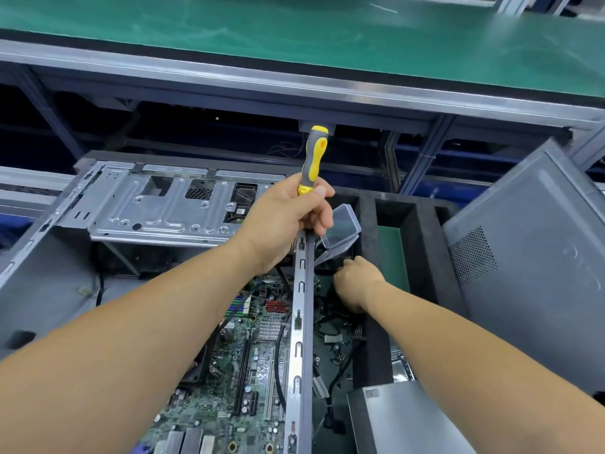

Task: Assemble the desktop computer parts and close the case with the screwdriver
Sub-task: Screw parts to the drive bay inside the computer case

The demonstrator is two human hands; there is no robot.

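Green matting covers a long workbench [294,37] across the top of the view, edged by an aluminium rail with dark shelving below. Under it lies the open computer case [42,276], grey steel, on its side, its silver drive cage [157,204] punched with slots and holes at the far end. A loose grey side panel [530,267] with a perforated vent leans at the right. Inside the case sits the green motherboard [248,365], flat, carrying black slots, a small finned heatsink and red connectors. The case's upper edge rail [299,339] runs lengthwise from the bottom of the view up toward the left hand. Right of the rail, a black foam tray [425,244] holds cables and small scattered screws. A clear plastic box [340,231] stands open there, lid tilted up.

The left hand [281,221] grips the screwdriver [312,160] near its lower handle, fingers curled round it. The handle is yellow and grey, its long axis nearly upright, butt end pointing up and away; the shaft is hidden behind the fingers. The right hand [358,283] reaches down into the tray with fingers bent; whether it holds anything cannot be told.
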